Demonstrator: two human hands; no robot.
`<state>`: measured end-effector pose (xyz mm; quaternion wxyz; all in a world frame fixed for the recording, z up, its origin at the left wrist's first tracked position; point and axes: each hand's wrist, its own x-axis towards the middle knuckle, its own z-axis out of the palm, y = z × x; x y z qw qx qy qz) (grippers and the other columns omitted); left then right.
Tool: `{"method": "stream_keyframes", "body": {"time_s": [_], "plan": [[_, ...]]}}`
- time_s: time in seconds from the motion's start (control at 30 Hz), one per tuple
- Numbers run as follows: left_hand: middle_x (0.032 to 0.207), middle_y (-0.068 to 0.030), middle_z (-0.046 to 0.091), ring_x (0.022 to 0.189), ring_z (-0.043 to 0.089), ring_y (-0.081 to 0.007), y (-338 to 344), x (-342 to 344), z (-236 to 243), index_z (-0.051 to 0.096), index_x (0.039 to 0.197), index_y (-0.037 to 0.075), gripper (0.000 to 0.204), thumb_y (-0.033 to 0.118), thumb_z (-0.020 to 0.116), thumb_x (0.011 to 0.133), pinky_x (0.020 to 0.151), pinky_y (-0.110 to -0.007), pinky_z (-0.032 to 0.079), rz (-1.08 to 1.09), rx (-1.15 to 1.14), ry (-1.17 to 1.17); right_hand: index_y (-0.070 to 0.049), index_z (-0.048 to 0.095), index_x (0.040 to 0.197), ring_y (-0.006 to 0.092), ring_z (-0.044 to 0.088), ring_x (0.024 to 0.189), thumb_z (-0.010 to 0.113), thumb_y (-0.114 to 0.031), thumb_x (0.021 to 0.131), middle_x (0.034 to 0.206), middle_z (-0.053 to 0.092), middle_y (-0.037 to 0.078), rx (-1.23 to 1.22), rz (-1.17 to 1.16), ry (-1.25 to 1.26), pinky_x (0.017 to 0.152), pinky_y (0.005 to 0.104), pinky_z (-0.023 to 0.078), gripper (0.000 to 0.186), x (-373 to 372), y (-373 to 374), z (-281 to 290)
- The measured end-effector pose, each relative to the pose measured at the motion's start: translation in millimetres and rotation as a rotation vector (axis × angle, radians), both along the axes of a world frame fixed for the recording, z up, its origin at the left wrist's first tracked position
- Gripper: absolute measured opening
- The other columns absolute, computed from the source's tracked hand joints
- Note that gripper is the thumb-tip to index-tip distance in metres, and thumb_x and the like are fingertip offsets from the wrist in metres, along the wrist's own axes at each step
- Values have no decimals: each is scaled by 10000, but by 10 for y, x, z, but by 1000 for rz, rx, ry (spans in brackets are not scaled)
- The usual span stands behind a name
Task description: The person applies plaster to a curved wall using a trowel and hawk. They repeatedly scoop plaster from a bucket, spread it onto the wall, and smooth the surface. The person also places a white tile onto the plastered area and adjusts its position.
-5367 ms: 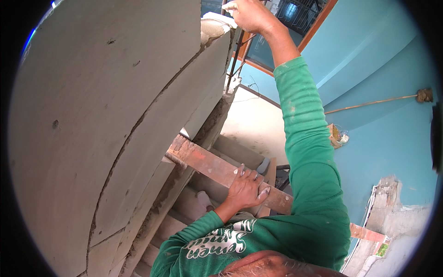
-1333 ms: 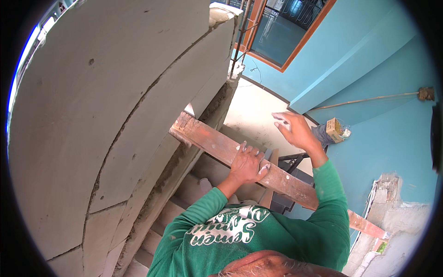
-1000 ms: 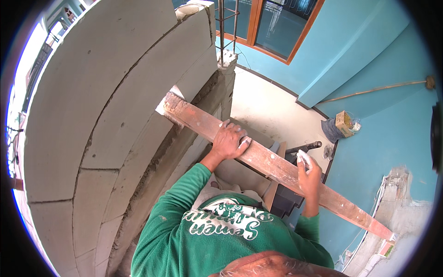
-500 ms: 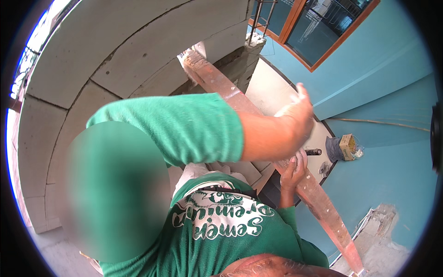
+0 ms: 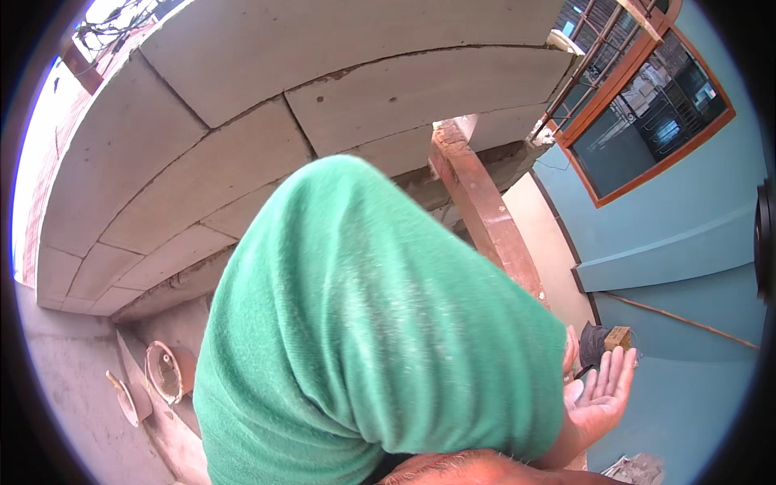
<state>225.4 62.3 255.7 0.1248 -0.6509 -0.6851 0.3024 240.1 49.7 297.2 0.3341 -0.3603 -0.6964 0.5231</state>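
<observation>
My left arm, in a wide green sleeve [image 5: 380, 307], bends across the middle and covers much of the work. Past its cuff my left hand [image 5: 600, 402] shows with the palm up and fingers apart, holding nothing. Just beyond the cuff edge, a few curled fingers of my right hand [image 5: 571, 349] peek out; the rest is hidden, and so is what they grip. A short dark handle [image 5: 584, 372] lies beside those fingers. Behind the sleeve runs a long reddish wooden beam [image 5: 483, 202], slanting from the block wall toward the lower right; its nearer part is hidden.
A wall of large pale blocks [image 5: 242, 178] stands on the left. At right are a blue wall [image 5: 679, 299], an orange-framed window [image 5: 667, 113], a dark bag [image 5: 594, 339] and a small carton [image 5: 618, 337]. Buckets [image 5: 166, 372] stand at lower left.
The view has swung left. My left hand, raised over the beam before, is now lower, palm up. My left sleeve now covers my torso and most of my right hand.
</observation>
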Motion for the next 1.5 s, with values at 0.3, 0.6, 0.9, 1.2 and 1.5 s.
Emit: {"method": "stream_keyframes", "body": {"time_s": [0.3,0.6,0.9,1.2,1.5], "plan": [[1184,-199,739,1127,708,-364,-1989,-507,-1542,751,1170,16,399,291,692,887,1015,-612,517,832,246,-856,107,661,1279,367,577,1297,355,-309,1100,1354,637,250,380,477,3,1126,487,431,547,198,1975,-3068],[1399,-229,644,1345,574,-420,-3325,1717,-4092,625,1425,56,689,587,372,1067,1128,-518,435,2071,636,-1490,61,704,1223,358,655,1181,534,-268,1051,1262,694,219,900,1240,7,1031,463,504,409,-435,370,-2572],[1463,-272,573,1403,503,-427,-2700,3247,-3749,572,1473,67,717,616,350,1068,1174,-500,387,2501,1609,-1283,-11,739,1167,340,705,1047,718,-126,958,1146,741,163,777,2206,367,920,415,549,239,-459,-2164,-2806],[1432,-261,587,1345,550,-409,-2650,3762,-2983,570,1421,-24,656,509,500,1045,1124,-488,440,2854,1938,-559,-19,736,1165,350,696,983,749,-133,917,1070,743,166,489,2823,803,862,427,560,273,1348,-4056,-2463],[1538,-279,491,1438,470,-423,-2955,4727,-3468,491,1480,-52,732,510,576,1018,1188,-470,388,3099,2168,-120,-36,753,1190,312,721,957,662,-288,1012,1034,757,177,679,2934,822,858,399,562,321,3148,-6427,-2650]]}}
